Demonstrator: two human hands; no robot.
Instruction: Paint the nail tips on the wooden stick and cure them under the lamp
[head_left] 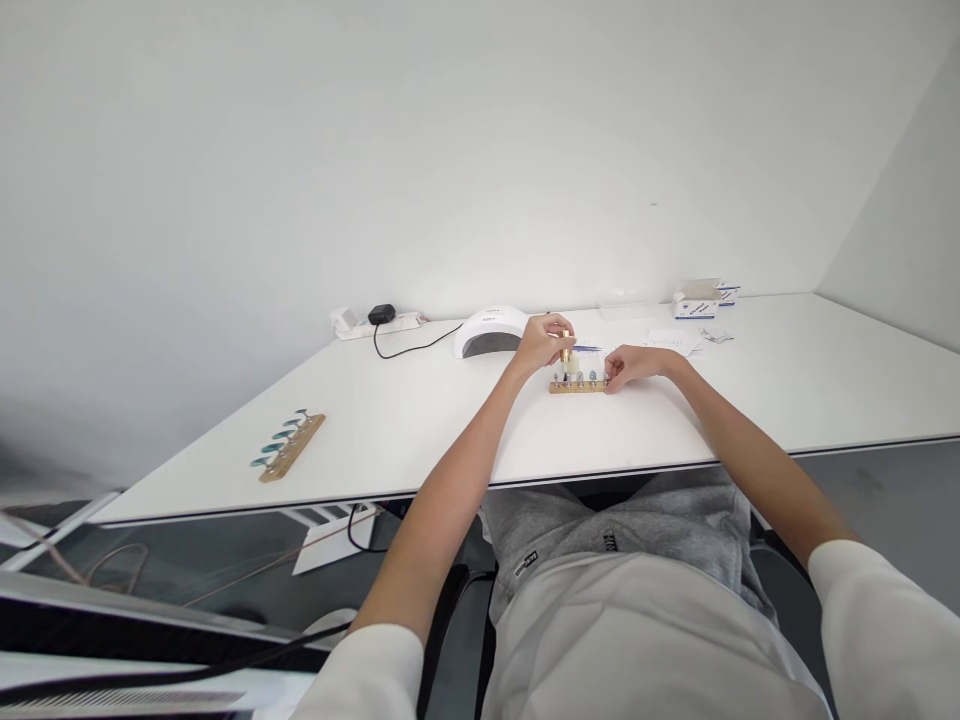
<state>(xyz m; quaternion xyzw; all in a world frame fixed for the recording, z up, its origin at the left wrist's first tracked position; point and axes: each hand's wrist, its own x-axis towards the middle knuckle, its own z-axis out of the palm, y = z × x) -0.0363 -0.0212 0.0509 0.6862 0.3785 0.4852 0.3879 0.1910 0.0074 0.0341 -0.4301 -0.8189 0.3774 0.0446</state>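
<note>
My left hand (pixel 544 343) is closed around a gold nail polish cap (pixel 565 350), held upright just above the left part of a wooden nail stand (pixel 579 387). A small dark tip shows under the cap; a pale bottle-like shape beside it is too small to make out. Several nail tips (pixel 592 377) stand in a row on the stand, at least one of them teal. My right hand (pixel 628 366) has its fingers pressed together on the right end of the stand. They hide the last nail tip there.
A white nail lamp (pixel 492 332) stands behind my left hand. To the left lies another wooden stand (pixel 294 450) with teal nail tips. A power strip (pixel 397 322) with a black adapter (pixel 382 314) is at the wall. Small boxes (pixel 696 300) and papers (pixel 673 341) lie back right.
</note>
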